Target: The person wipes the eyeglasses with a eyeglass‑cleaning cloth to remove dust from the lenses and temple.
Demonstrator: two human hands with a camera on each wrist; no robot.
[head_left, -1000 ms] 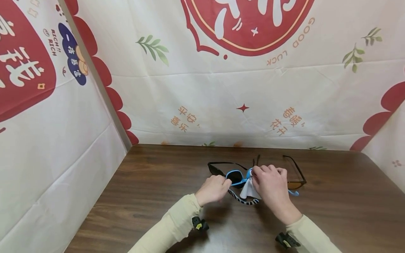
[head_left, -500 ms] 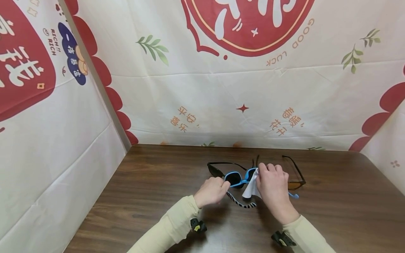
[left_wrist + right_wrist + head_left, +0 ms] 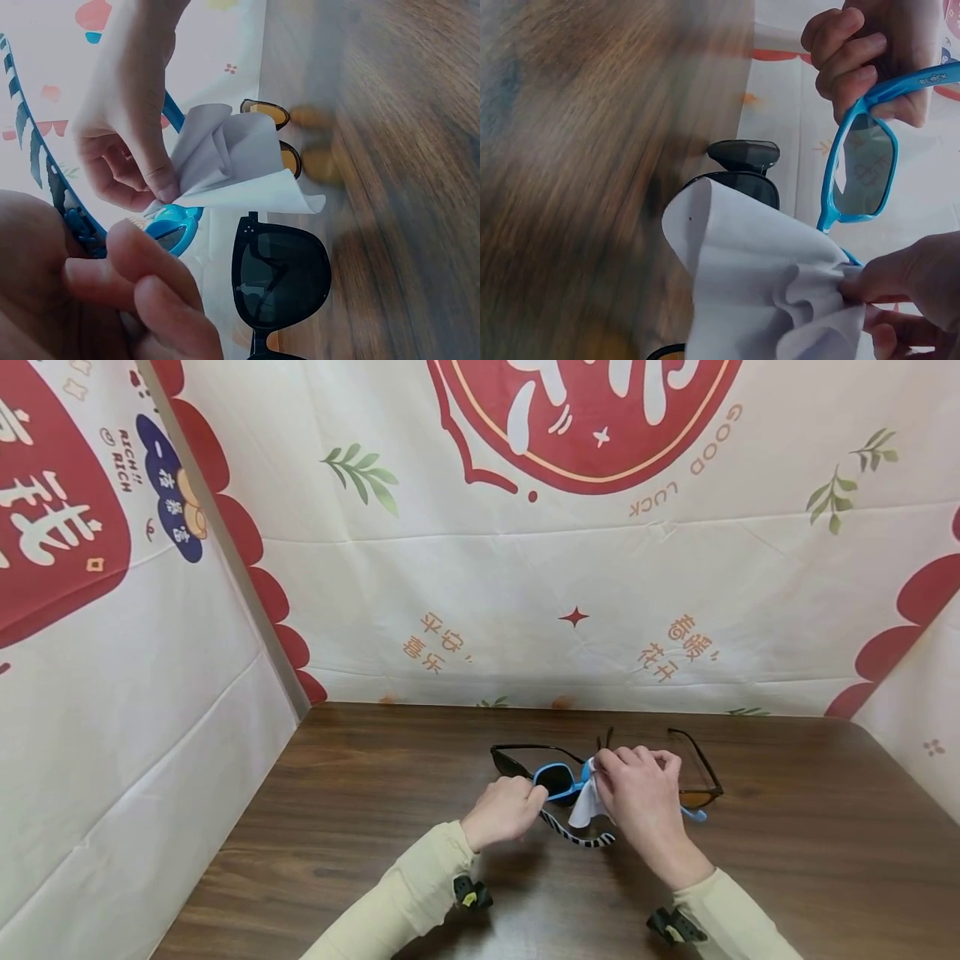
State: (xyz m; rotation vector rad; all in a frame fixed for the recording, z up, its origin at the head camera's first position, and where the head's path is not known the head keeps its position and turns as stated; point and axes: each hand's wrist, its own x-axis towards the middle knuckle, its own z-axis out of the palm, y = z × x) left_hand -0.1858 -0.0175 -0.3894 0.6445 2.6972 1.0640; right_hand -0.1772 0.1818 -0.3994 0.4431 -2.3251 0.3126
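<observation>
Blue-framed sunglasses with dark lenses and zebra-striped inner temples are held up over the table. My left hand grips them at the hinge corner of one lens, as the right wrist view also shows. In my right hand, thumb and fingers pinch a white cleaning cloth over the other lens, which is mostly hidden behind cloth and fingers. The cloth's loose end hangs below the frame. One striped temple curves toward me beneath the lenses.
Black sunglasses lie on the wooden table just behind the blue pair. Dark-framed glasses with amber lenses lie to the right, partly behind my right hand. A printed white curtain borders the table's back.
My right hand slid the cloth rightward off the far lens half a second ago, baring part of it. Now hand and cloth are back left over that lens. The left hand stays nearly still.
</observation>
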